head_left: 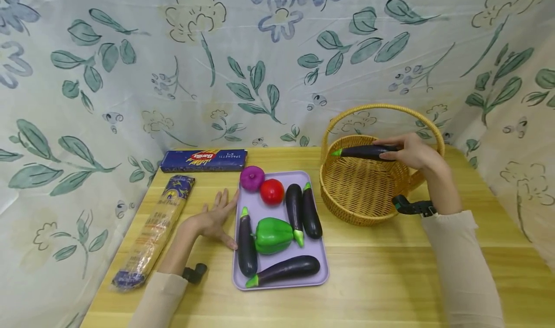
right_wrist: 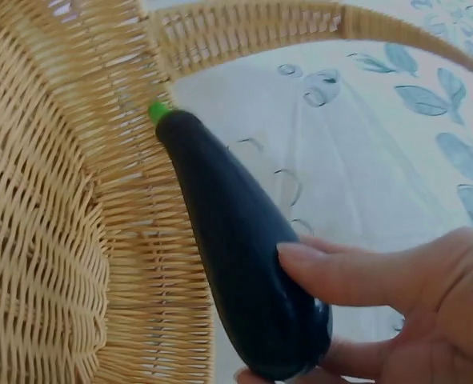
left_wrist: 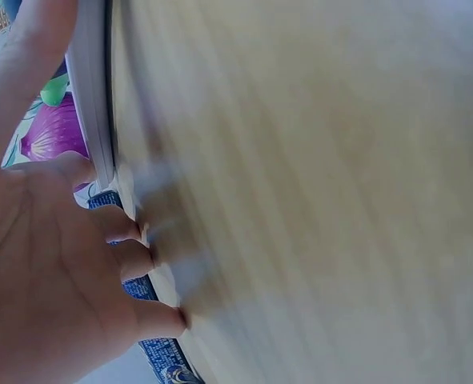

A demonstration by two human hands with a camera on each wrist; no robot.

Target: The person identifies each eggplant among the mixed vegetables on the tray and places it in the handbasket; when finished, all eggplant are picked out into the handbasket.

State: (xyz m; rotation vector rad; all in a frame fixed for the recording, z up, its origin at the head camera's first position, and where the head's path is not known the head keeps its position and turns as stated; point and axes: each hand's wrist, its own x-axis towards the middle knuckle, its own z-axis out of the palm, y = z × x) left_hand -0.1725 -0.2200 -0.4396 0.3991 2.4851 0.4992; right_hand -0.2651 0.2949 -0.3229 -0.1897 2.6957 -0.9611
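An eggplant (head_left: 366,151) with a green tip is pinched at its thick end by my right hand (head_left: 414,150), above the far side of the wicker basket (head_left: 360,215). The right wrist view shows thumb and fingers around the eggplant (right_wrist: 236,248), its tip near the basket rim (right_wrist: 152,232). My left hand (head_left: 217,221) is spread against the left edge of the lilac tray (head_left: 282,287), fingers apart. On the tray lie several more eggplants (head_left: 247,251), a green bell pepper (head_left: 273,235), a red tomato (head_left: 272,192) and a purple onion (head_left: 252,178).
A blue spaghetti box (head_left: 204,161) lies at the table's back left. In front of it, left of my left arm, is a clear pasta bag (head_left: 156,227). The basket's tall handle (head_left: 383,106) arches over it. Floral cloth (head_left: 260,77) hangs behind the wooden table (head_left: 368,280).
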